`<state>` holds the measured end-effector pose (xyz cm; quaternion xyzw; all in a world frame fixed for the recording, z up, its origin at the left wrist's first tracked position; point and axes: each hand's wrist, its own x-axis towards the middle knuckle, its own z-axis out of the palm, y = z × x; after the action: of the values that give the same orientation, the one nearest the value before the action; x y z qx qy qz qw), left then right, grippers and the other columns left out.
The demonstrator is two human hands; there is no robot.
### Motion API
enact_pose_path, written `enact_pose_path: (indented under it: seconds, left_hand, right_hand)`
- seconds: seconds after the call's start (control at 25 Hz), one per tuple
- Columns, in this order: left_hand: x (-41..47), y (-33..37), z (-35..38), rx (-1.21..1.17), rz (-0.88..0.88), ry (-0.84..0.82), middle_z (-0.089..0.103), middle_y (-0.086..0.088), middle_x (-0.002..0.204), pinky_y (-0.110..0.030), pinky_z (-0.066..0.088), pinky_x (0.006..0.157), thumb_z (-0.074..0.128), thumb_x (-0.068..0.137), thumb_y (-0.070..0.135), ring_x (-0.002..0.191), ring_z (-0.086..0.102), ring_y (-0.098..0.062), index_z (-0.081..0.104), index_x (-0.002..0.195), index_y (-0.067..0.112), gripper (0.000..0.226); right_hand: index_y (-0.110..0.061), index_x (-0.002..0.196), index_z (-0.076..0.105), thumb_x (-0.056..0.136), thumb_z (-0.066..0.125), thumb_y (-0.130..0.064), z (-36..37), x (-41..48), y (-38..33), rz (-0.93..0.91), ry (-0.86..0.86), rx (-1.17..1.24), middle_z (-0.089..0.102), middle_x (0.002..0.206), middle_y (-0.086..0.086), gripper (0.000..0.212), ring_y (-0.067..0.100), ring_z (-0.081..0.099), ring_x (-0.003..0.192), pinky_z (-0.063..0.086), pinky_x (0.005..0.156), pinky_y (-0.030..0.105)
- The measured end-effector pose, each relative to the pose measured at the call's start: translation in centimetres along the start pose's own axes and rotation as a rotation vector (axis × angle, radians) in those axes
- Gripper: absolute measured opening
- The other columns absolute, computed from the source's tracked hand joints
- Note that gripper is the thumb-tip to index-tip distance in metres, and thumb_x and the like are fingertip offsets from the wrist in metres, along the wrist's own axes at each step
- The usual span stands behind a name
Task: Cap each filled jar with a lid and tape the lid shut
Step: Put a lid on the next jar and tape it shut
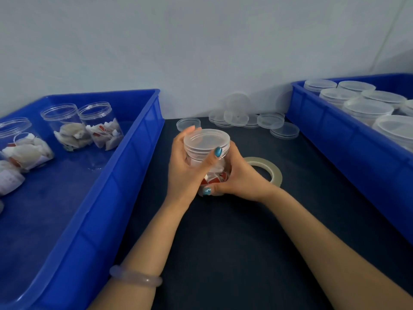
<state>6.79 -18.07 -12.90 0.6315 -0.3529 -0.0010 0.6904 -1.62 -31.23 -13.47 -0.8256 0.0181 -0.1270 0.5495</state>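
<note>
1. Nearest me, a pale bracelet [135, 279] sits on the left wrist, over the dark tabletop [234, 242]
2. I see the left hand [187, 168] curled round the top of the filled jar [215, 175], its thumb lying against the rim of the clear lid [206, 139] that sits on the jar
3. The right hand [239, 177] grips the jar's lower body from the right, with its thumb across the front
4. The jar is mid-tabletop between the two bins; the hands hide its base, so I cannot tell whether it is resting or lifted
5. A tape roll [268, 168] lies flat just behind the right hand
6. The left bin [89, 220] holds open jars [64, 126] of tea bags; the right bin [324, 121] holds capped jars [366, 108]
7. Loose lids [237, 115] lie scattered at the far edge, by the wall
</note>
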Motion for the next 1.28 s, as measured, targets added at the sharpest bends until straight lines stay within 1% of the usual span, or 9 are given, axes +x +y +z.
enact_pose_path:
  seconds: [0.36, 0.52, 0.64, 0.72, 0.84, 0.96, 1.04, 1.12, 1.28]
  left_hand:
    - [-0.9, 1.3, 0.8, 0.179, 0.136, 0.16, 0.053, -0.002, 0.128, -0.031, 0.052, 0.093, 0.079, 0.062, 0.055, 0.119, 0.056, -0.011, 0.043, 0.108, 0.028, 0.064]
    - [-1.2, 2.0, 1.2, 0.098, 0.143, 0.18, 0.046, -0.007, 0.125, -0.021, 0.045, 0.098, 0.078, 0.066, 0.054, 0.128, 0.045, -0.003, 0.043, 0.1, 0.036, 0.052]
    - [-1.0, 2.2, 0.8, -0.07, 0.058, 0.134, 0.053, -0.009, 0.121, -0.029, 0.052, 0.096, 0.08, 0.065, 0.049, 0.124, 0.055, -0.01, 0.048, 0.098, 0.03, 0.05]
    - [-0.5, 2.4, 0.1, -0.18, -0.027, 0.073, 0.062, 0.001, 0.108, -0.025, 0.055, 0.082, 0.082, 0.061, 0.05, 0.103, 0.066, -0.006, 0.05, 0.098, 0.024, 0.056]
    - [-0.1, 2.9, -1.1, -0.278, -0.157, -0.034, 0.066, 0.001, 0.098, -0.03, 0.055, 0.075, 0.082, 0.054, 0.069, 0.087, 0.067, -0.014, 0.056, 0.104, 0.017, 0.076]
    - [-0.3, 2.7, -1.7, -0.513, -0.246, -0.237, 0.069, -0.009, 0.101, -0.037, 0.056, 0.078, 0.056, 0.086, 0.066, 0.091, 0.067, -0.025, 0.067, 0.114, 0.01, 0.064]
    - [-0.2, 2.5, -2.0, -0.596, -0.264, -0.265, 0.07, -0.005, 0.101, -0.032, 0.055, 0.079, 0.032, 0.1, 0.05, 0.095, 0.068, -0.021, 0.07, 0.113, 0.016, 0.053]
    - [0.2, 2.8, -2.3, -0.656, -0.263, -0.226, 0.07, -0.005, 0.103, -0.032, 0.054, 0.079, 0.03, 0.1, 0.042, 0.096, 0.068, -0.02, 0.063, 0.122, 0.009, 0.051]
    - [0.5, 3.0, -2.7, -0.376, -0.249, -0.03, 0.062, -0.009, 0.133, -0.041, 0.056, 0.093, 0.065, 0.08, 0.061, 0.116, 0.065, -0.024, 0.05, 0.14, 0.017, 0.076]
  right_hand:
    - [-0.042, 0.13, 0.042, 0.064, 0.089, -0.033, 1.2, -0.5, 0.1, -0.117, 0.255, -0.109, 0.063, 0.119, -0.019, 0.082, 0.004, 0.061, 0.112, 0.054, 0.092, 0.035]
    - [-0.022, 0.142, 0.04, 0.063, 0.088, -0.027, 1.8, -0.5, -0.7, -0.204, 0.305, -0.095, 0.057, 0.131, -0.006, 0.092, 0.019, 0.055, 0.122, 0.05, 0.097, 0.047]
    - [-0.019, 0.136, 0.04, 0.064, 0.086, -0.03, 1.9, -0.9, -1.2, -0.125, 0.24, -0.038, 0.059, 0.122, -0.002, 0.086, 0.015, 0.06, 0.113, 0.053, 0.093, 0.04]
    - [-0.02, 0.129, 0.037, 0.065, 0.084, -0.03, 1.8, -1.2, -1.5, -0.04, 0.159, 0.071, 0.06, 0.117, -0.001, 0.079, 0.009, 0.064, 0.104, 0.053, 0.087, 0.027]
    - [-0.014, 0.127, 0.039, 0.061, 0.082, -0.034, 1.8, -1.3, -2.1, 0.05, 0.028, 0.329, 0.065, 0.111, 0.005, 0.081, 0.018, 0.068, 0.096, 0.055, 0.083, 0.031]
    - [-0.003, 0.121, 0.056, 0.054, 0.084, -0.047, 1.8, -1.7, -2.4, 0.135, -0.135, 0.706, 0.067, 0.105, 0.013, 0.085, 0.029, 0.065, 0.095, 0.051, 0.092, 0.046]
    - [-0.011, 0.111, 0.067, 0.063, 0.077, -0.054, 1.6, -1.9, -2.6, 0.107, -0.179, 0.813, 0.071, 0.1, 0.01, 0.065, 0.025, 0.068, 0.093, 0.055, 0.088, 0.041]
    - [-0.023, 0.106, 0.07, 0.071, 0.071, -0.051, 1.6, -1.7, -3.0, 0.064, -0.076, 0.673, 0.074, 0.097, 0.001, 0.045, 0.017, 0.072, 0.089, 0.057, 0.077, 0.03]
    - [-0.038, 0.136, 0.042, 0.069, 0.068, -0.068, 2.5, -1.7, -3.6, -0.01, 0.327, -0.285, 0.067, 0.114, -0.013, 0.078, 0.008, 0.066, 0.1, 0.056, 0.079, 0.036]
